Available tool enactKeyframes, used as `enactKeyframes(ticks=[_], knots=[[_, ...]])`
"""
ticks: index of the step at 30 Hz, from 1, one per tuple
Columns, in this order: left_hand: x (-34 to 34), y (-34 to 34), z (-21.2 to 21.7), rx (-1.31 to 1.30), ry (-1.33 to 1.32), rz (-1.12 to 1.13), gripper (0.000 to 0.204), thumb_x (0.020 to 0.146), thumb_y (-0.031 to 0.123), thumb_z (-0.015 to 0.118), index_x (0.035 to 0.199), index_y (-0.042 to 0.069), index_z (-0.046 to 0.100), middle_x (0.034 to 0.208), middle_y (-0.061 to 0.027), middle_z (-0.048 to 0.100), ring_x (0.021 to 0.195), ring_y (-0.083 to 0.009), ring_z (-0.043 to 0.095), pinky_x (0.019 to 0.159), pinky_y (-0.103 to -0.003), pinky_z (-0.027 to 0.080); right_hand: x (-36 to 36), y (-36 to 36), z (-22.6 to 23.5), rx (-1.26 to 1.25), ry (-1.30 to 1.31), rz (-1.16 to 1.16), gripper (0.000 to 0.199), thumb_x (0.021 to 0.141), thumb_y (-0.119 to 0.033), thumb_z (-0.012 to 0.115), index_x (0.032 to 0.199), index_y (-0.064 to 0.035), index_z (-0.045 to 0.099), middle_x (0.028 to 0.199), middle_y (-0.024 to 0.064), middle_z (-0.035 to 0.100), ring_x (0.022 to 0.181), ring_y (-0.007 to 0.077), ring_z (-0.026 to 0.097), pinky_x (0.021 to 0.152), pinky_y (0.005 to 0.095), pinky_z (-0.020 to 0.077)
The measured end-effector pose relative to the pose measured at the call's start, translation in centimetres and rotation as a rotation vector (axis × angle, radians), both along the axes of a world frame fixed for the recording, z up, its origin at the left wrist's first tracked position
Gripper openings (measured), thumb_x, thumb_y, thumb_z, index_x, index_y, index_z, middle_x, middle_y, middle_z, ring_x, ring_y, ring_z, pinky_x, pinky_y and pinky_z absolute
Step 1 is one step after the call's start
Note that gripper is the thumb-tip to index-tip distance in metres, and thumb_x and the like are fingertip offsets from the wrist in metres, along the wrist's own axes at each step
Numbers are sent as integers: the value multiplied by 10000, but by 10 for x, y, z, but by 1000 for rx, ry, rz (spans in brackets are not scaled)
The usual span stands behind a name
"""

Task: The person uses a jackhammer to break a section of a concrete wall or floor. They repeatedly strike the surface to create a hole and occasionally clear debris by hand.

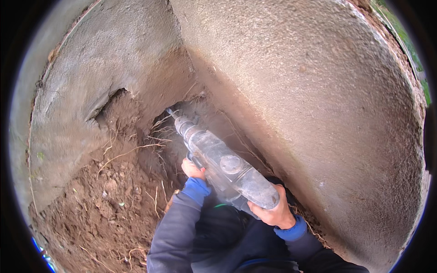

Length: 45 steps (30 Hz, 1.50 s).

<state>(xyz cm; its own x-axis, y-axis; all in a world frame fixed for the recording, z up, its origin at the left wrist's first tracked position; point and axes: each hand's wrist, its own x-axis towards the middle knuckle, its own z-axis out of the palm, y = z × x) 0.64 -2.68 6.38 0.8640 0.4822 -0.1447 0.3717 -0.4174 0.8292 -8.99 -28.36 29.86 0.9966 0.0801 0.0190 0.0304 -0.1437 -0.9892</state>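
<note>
A dusty grey rotary hammer drill (218, 157) slants across the middle, its front end toward the upper left. Its bit (171, 112) reaches a dark hollow under the broken lower edge of the plastered wall; the tip is hard to make out there. My left hand (193, 169) is closed at the side of the tool near its front, with most of its fingers hidden beneath the body. At the rear end, my right hand (276, 210) wraps round the handle, thumb on the near side. Both of my sleeves are dark with blue cuffs.
A rough plastered wall (309, 100) rises along the right and meets another wall (123, 54) in a corner ahead. That wall has a jagged broken hole (111, 102). Loose brown soil (104, 195) slopes at the left, with thin roots (132, 150) sticking out.
</note>
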Motion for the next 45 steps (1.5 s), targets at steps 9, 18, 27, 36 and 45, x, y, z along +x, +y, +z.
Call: enactKeyframes(ticks=[9,18,27,36,45], knots=[[26,19,40,27,88,11,274,734,-14,741,1005,5,709,927,-158,728,841,-253,700,659,-393,555,13,28,18,128,132,-20,319,780,-47,738,1083,33,679,936,146,746,848,151,709,765,335,550],[30,28,52,288,108,-45,415,630,281,889,918,11,759,895,-228,737,863,-402,720,797,-452,571,12,28,32,315,403,-48,249,800,-24,738,1039,26,691,901,74,732,821,121,666,753,306,533],[35,20,92,295,318,-83,478,656,431,875,907,36,781,924,-218,741,893,-393,725,804,-452,572,18,37,52,305,387,-72,101,806,3,704,906,11,686,763,40,685,683,105,638,629,286,515],[44,9,127,378,361,-68,644,674,623,840,898,23,779,926,-240,733,912,-413,718,798,-476,574,41,35,67,451,371,-43,73,823,62,642,884,25,623,718,52,637,606,120,616,556,288,499],[88,27,85,360,170,-156,450,796,394,776,915,-35,711,933,-269,721,933,-475,691,786,-524,551,110,45,37,453,282,20,201,819,37,602,1018,64,615,711,63,588,601,148,605,557,303,508]])
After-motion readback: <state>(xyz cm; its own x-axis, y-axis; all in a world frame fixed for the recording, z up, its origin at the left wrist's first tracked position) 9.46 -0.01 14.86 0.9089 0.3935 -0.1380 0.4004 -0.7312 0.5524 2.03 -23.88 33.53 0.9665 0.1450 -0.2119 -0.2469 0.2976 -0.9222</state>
